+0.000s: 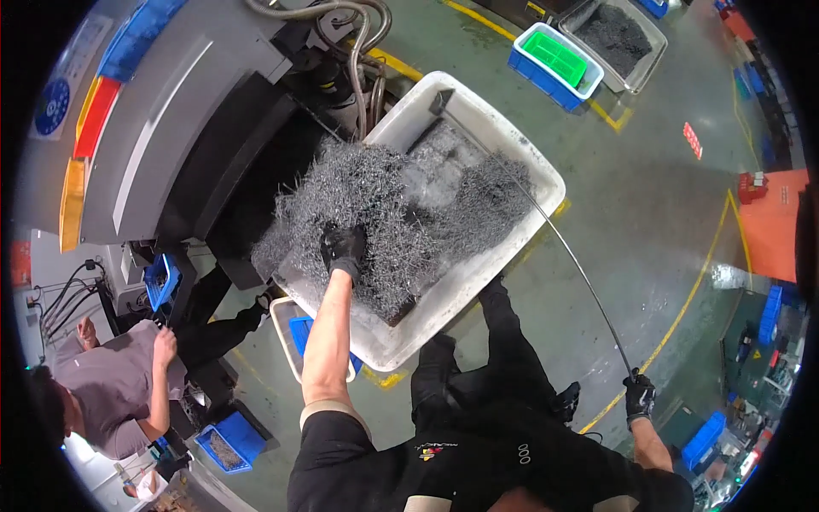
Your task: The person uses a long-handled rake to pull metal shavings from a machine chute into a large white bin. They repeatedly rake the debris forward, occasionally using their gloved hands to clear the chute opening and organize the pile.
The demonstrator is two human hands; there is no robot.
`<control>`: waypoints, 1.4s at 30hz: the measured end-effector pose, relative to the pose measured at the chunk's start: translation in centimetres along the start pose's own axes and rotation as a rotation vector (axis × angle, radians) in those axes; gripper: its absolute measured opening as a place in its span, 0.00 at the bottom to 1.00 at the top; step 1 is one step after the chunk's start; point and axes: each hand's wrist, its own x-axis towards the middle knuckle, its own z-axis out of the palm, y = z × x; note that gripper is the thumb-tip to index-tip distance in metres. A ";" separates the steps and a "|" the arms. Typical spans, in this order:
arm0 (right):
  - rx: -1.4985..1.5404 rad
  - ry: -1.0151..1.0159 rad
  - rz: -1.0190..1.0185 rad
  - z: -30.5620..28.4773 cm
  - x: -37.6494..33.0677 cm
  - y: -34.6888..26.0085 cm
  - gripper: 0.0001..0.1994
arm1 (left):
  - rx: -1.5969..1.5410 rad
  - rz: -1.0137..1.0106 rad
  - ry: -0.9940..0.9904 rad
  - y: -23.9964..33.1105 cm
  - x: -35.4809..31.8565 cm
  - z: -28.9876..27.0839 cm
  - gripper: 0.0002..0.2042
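A large white plastic bin [497, 128] stands before me, heaped with curly grey metal shavings [409, 247]. The heap spills over its left side toward the dark opening of a machine. My left hand [344, 247], in a black glove, is closed on the shavings near the bin's left side, its fingertips sunk among them. Out to the right, my gloved right hand [639, 397] is wrapped round the end of a long thin-handled metal scraper [573, 256]. The shaft crosses the bin's right rim, and its small flat head rests near the far inner wall.
The grey machine [183, 111] with hoses [367, 60] stands at left. Beyond the bin are a blue tub with a green basket [554, 60] and another shavings bin [657, 55]. A white container [286, 341] sits beside my left forearm. At lower left, a person [128, 375] works.
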 end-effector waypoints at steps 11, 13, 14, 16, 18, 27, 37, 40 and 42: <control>0.256 -0.178 0.223 0.1 10.5 0.9 0.05 | -0.280 0.061 0.128 12.6 1.3 3.4 0.22; 0.320 -0.197 0.226 0.1 11.5 0.3 0.06 | -0.341 0.036 0.131 15.5 2.4 4.0 0.23; 0.165 -0.214 0.244 -0.3 11.8 0.1 0.07 | -0.197 0.029 0.012 16.2 3.8 5.2 0.24; 0.114 -0.264 0.178 0.1 12.9 1.8 0.16 | -0.089 0.062 -0.045 16.6 6.5 8.1 0.24; 0.009 -0.279 0.035 -1.2 13.1 1.1 0.20 | -0.145 0.026 -0.024 19.0 8.2 9.9 0.24; 0.290 -0.152 -0.218 1.6 12.7 4.2 0.07 | -0.518 0.047 -0.115 25.8 18.9 20.1 0.41; 0.535 -0.229 0.161 4.3 5.5 7.2 0.08 | -1.128 0.086 -0.454 28.2 11.9 27.1 0.24; 0.293 -0.288 0.132 1.2 4.5 3.8 0.11 | -1.406 0.063 -0.435 28.7 7.6 23.1 0.22; -0.134 -0.288 -0.289 -0.8 3.8 3.0 0.12 | -1.860 -0.168 -0.640 28.2 4.9 20.1 0.23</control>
